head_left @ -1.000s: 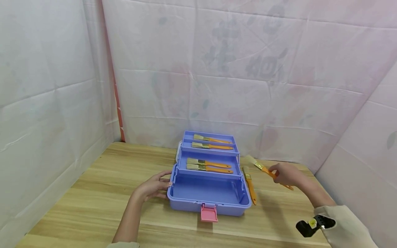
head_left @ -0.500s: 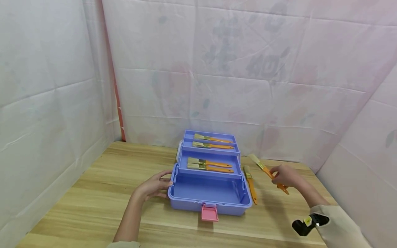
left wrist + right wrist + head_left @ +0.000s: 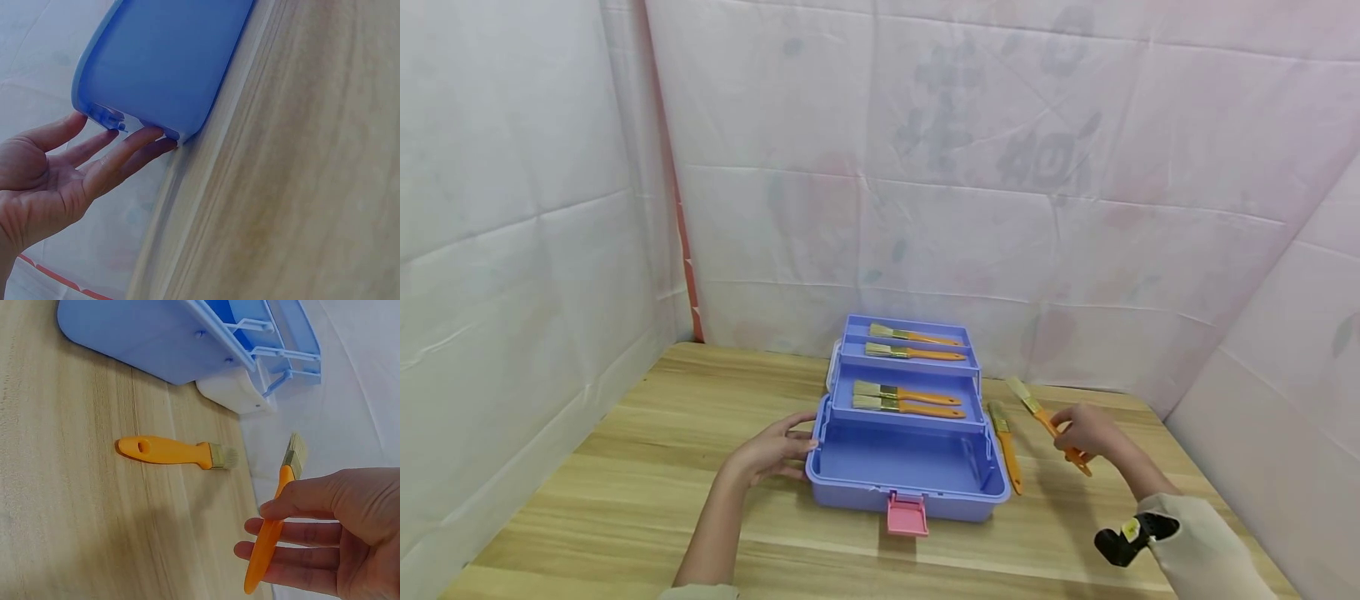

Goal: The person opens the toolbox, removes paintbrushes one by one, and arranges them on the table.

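One wood-grained table [image 3: 647,467] spans the lower part of the frame. At its centre stands a blue box [image 3: 853,500], unfolded, with an upper tray [image 3: 917,365] and a lower tray [image 3: 936,381] stepping up behind its deep base.

The left hand [image 3: 771,450], left of centre, rests against the box's left wall, thumb at the rim, fingers fairly straight and spread, as the left wrist view also shows.

The right hand [image 3: 1086,429], right of centre, pinches the held brush [image 3: 1034,408] by its orange handle between thumb and fingers; the forearm comes in from the lower right, and the brush appears raised off the table. Its long axis slants from bristles at upper left to handle end at lower right, and the trays lie to its left. The two lower-tray brushes [image 3: 934,397] and two upper-tray brushes lie nearly crosswise, bristles left, so the directions do not line up.

Between box and right hand, the loose brush [image 3: 1009,454] lies just beside the box's right wall, bristles toward the top, nearer the right hand. Smallest, a pink latch [image 3: 907,517] hangs at the box's front.
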A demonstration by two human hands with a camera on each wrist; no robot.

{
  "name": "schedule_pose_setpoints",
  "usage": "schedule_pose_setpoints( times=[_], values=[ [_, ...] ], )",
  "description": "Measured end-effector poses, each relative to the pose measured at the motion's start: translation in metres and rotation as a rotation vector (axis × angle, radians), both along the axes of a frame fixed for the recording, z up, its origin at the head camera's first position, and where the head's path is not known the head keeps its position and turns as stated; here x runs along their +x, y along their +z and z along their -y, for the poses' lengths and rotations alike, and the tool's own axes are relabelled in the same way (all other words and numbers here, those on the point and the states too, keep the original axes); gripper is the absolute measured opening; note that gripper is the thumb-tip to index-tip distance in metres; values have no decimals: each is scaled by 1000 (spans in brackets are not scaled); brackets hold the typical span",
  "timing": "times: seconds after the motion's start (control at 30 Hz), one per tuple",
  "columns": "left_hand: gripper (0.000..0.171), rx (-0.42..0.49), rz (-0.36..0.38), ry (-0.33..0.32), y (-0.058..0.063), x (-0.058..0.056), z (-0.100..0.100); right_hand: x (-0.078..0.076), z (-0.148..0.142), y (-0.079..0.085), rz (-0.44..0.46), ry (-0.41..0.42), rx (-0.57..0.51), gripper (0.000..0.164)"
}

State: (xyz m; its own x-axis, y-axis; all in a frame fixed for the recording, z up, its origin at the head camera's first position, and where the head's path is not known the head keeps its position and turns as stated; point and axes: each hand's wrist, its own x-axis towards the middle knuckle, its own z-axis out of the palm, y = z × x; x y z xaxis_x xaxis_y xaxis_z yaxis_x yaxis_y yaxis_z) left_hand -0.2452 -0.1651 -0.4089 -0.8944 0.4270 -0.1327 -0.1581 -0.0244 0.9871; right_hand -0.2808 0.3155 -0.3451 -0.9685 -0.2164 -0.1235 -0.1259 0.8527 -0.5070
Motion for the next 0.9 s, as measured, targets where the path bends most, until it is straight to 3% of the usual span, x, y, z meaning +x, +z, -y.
schedule_pose_setpoints(
  times=[0.33,0.57,0.9],
  values=[
    [61,-3,4,5,0,0,-1,-1,-3,-13,143,-86,-238,41],
    [61,4,2,5,0,0,-1,-4,-7,-17,249,-64,-382,51],
    [61,2,4,7,-1,-1,-1,-7,-13,-33,320,-132,-513,53]
  ],
)
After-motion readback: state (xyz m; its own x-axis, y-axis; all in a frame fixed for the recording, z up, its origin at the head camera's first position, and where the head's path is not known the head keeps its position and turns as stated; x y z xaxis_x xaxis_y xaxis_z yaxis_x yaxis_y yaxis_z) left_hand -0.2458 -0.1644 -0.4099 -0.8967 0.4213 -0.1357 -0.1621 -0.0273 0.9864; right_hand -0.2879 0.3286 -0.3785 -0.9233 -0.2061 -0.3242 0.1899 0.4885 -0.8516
